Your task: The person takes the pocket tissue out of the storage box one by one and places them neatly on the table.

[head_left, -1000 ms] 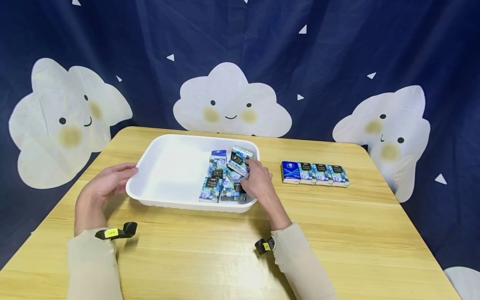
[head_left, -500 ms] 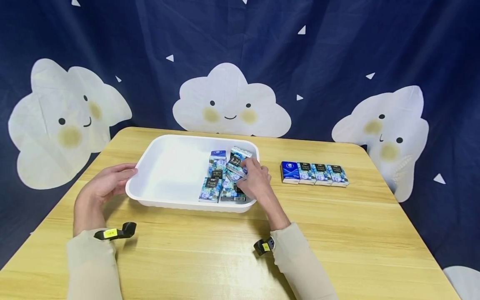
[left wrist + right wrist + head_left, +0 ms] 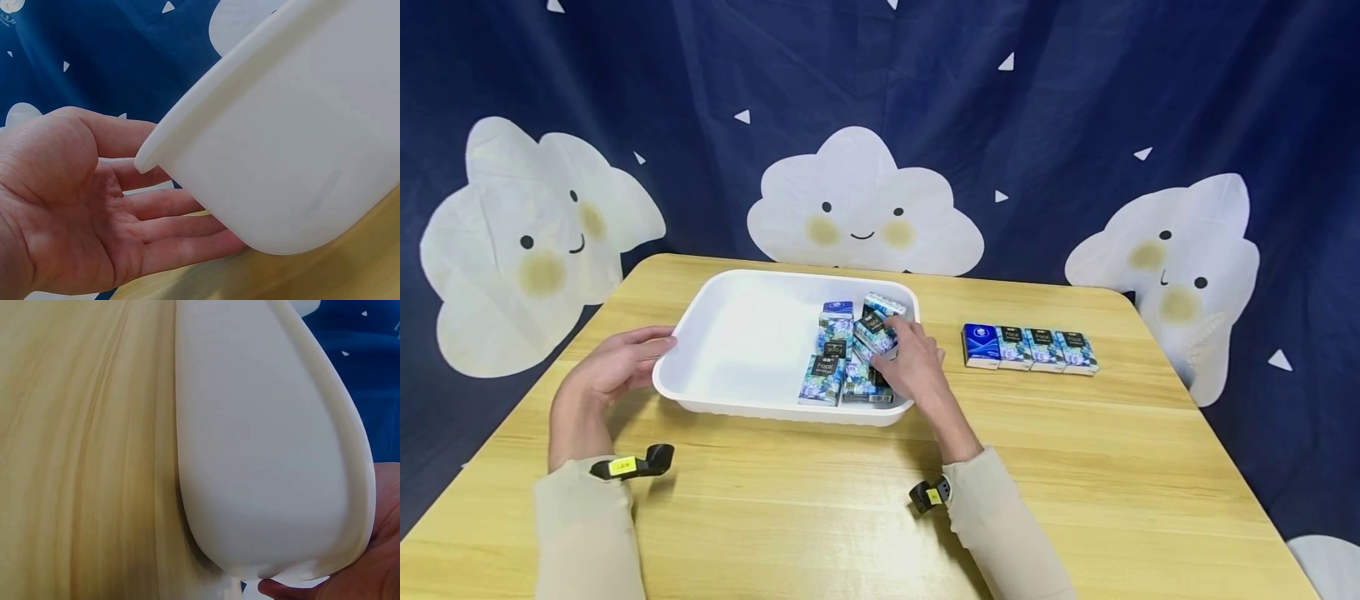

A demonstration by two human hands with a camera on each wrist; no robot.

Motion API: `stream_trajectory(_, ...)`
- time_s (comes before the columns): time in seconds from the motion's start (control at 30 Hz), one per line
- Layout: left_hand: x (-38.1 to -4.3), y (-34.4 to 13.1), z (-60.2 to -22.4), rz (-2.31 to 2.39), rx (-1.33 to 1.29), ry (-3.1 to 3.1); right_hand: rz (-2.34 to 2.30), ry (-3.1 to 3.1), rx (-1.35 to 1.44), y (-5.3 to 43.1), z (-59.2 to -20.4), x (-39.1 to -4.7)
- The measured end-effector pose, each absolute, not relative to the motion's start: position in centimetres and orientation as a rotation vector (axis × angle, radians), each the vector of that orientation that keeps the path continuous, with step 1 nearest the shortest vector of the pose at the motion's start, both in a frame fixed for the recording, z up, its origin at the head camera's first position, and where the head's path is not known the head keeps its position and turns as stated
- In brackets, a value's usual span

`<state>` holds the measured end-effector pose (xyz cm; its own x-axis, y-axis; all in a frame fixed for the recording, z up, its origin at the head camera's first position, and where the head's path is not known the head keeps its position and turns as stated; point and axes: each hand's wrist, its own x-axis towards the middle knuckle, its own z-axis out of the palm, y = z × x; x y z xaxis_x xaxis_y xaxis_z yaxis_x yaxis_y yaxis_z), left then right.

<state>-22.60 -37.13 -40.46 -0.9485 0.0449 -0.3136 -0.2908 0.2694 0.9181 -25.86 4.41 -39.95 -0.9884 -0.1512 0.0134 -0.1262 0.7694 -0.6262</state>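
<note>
A white plastic tub [image 3: 745, 404] stands on the table with several small tissue packs gathered in its right part. My left hand [image 3: 613, 367] touches the tub's left end; in the left wrist view its fingers [image 3: 169, 228] reach, nearly straight, against the outer wall below the rim. Inside the right end, my right hand [image 3: 917, 358] pinches a floral tissue pack [image 3: 872, 332] that lies askew over others. Only the heel and a bit of that hand show past the rim in the right wrist view, so its fingertips are hidden there.
Right of the tub, a row of tissue packs [image 3: 1047, 348] lies side by side, with a plain blue pack [image 3: 981, 344] at its left end. A wooden table [image 3: 790, 517] carries everything, backed by a dark blue cloud-print curtain [image 3: 1037, 125].
The pinched pack has turned slightly, its front label now showing more fully. My right thumb has shifted a little left. The left hand and the tub stay in place.
</note>
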Motion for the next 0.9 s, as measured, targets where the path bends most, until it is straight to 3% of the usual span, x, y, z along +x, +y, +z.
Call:
stream_trajectory(0.5, -22.7, -37.2, -40.6, 1.723, -0.227, 2.267, -0.956, 3.009, -0.183, 4.1, -40.4, -25.9)
stream_trajectory(0.9, -22.6, -37.0, -40.4, 1.720, -0.238, 2.278, -0.817, 3.066, -0.229, 4.3, -38.3, -24.7)
